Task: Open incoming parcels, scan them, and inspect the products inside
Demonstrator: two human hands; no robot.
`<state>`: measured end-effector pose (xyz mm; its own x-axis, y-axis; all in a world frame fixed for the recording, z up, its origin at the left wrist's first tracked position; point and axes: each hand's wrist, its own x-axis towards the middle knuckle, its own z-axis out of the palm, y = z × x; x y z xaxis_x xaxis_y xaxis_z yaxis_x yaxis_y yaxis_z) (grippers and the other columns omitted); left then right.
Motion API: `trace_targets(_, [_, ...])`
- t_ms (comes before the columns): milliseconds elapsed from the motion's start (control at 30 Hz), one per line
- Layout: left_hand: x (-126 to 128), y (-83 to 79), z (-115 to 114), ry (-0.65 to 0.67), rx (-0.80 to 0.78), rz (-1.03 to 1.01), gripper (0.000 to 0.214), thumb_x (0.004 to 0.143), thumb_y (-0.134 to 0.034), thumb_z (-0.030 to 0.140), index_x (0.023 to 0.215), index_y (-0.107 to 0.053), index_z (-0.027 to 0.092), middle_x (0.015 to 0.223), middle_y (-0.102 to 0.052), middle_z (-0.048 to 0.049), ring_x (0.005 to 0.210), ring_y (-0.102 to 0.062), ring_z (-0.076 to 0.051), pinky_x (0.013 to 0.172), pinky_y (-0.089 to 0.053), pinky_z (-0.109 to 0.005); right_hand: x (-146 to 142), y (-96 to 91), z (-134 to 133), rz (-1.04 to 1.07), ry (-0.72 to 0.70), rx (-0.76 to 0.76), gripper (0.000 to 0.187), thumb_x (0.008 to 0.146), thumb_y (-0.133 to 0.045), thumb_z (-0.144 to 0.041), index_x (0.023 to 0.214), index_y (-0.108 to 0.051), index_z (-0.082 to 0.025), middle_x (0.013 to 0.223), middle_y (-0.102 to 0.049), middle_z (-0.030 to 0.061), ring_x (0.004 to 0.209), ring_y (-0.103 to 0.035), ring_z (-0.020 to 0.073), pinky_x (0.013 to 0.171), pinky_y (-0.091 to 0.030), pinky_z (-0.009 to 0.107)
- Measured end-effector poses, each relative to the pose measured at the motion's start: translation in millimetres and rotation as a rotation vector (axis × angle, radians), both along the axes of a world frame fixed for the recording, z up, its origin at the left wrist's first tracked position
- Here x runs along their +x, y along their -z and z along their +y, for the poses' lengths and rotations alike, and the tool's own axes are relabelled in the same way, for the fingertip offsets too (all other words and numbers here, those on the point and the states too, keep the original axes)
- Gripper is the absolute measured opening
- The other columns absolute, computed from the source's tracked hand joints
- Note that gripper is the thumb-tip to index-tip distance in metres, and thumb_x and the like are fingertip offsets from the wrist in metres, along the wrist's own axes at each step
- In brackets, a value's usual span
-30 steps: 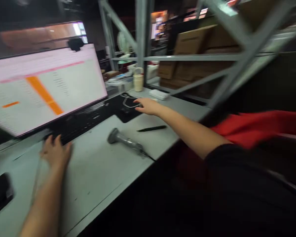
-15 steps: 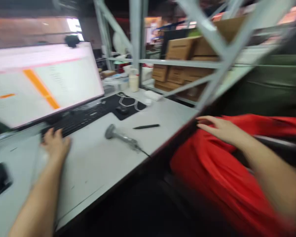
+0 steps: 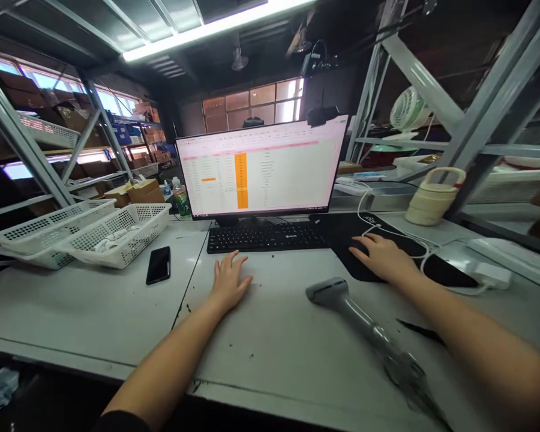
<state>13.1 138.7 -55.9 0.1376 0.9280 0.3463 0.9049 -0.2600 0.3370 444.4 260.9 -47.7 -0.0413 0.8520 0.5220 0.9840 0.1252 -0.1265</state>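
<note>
My left hand (image 3: 228, 280) lies flat and open on the grey desk (image 3: 94, 306), just in front of the black keyboard (image 3: 266, 236). My right hand (image 3: 381, 255) rests curled over a black mouse (image 3: 359, 245) on the dark mouse pad (image 3: 445, 273). A monitor (image 3: 258, 168) with a spreadsheet marked in orange stands behind the keyboard. A grey handheld barcode scanner (image 3: 360, 318) lies on the desk between my forearms. A black pen (image 3: 420, 330) lies beside my right forearm.
A black phone (image 3: 158, 264) lies left of the keyboard. White mesh baskets (image 3: 117, 233) stand at the left. A roll of tape (image 3: 434, 196), a white cable (image 3: 387, 231) and a power strip (image 3: 508, 261) are at the right. Metal shelving frames both sides.
The view has swung back from the red cloth at the right to face the desk. My right hand left the cloth and came onto the mouse. My left hand stayed by the keyboard.
</note>
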Motion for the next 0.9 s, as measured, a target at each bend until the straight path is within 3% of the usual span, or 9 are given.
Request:
trace_targets(167, [-2.4,0.3,8.6,0.036,-0.05,-0.138,0.052,0.094,-0.055,0.034,0.144,-0.047,0.027,0.157,-0.04,-0.0119,0.148,-0.035,-0.027,0.124,-0.02,-0.06,11.1,26.3,-1.4,-0.029,0.059,-0.027,0.05,0.092,-0.043,-0.046,0.127,-0.066,-0.019,0.134,-0.062,0.0189,0.112,-0.064,0.0374,0.092,-0.054,0.053])
trace_targets(300, [-2.0,-3.1,2.8,0.085,-0.12,-0.309,0.053,0.093,-0.054,0.035,0.144,-0.048,0.024,0.159,-0.037,-0.0121,0.148,-0.033,-0.028,0.125,-0.019,-0.057,17.6,35.3,5.6,-0.024,0.101,-0.046,0.056,0.093,-0.04,-0.053,0.134,-0.063,-0.021,0.136,-0.061,0.0179,0.115,-0.063,0.0362,0.094,-0.054,0.049])
trace_targets(467, [4.4,-7.5,-7.7,0.155,-0.135,-0.367,0.054,0.09,-0.058,0.033,0.143,-0.049,0.022,0.159,-0.036,-0.0123,0.148,-0.031,-0.029,0.124,-0.022,-0.055,16.3,38.4,17.9,-0.039,0.113,-0.067,0.054,0.094,-0.036,-0.049,0.131,-0.064,-0.021,0.135,-0.061,0.0168,0.115,-0.062,0.0367,0.094,-0.053,0.049])
trace_targets(700, [8.2,-10.0,-13.7,0.193,-0.163,-0.396,0.052,0.089,-0.059,0.033,0.14,-0.051,0.025,0.158,-0.037,-0.0108,0.148,-0.033,-0.029,0.124,-0.022,-0.056,12.8,35.9,10.7,-0.066,0.073,-0.07,0.048,0.093,-0.037,-0.044,0.127,-0.064,-0.023,0.133,-0.062,0.0147,0.115,-0.063,0.0338,0.101,-0.05,0.046])
trace_targets(900, [4.5,-11.8,-13.2,0.185,-0.156,-0.423,0.054,0.089,-0.059,0.034,0.141,-0.051,0.025,0.158,-0.036,-0.0105,0.147,-0.033,-0.029,0.123,-0.026,-0.051,11.5,34.4,7.7,-0.049,0.102,-0.077,0.046,0.091,-0.039,-0.045,0.123,-0.065,-0.026,0.131,-0.063,0.0153,0.107,-0.065,0.0361,0.092,-0.053,0.049])
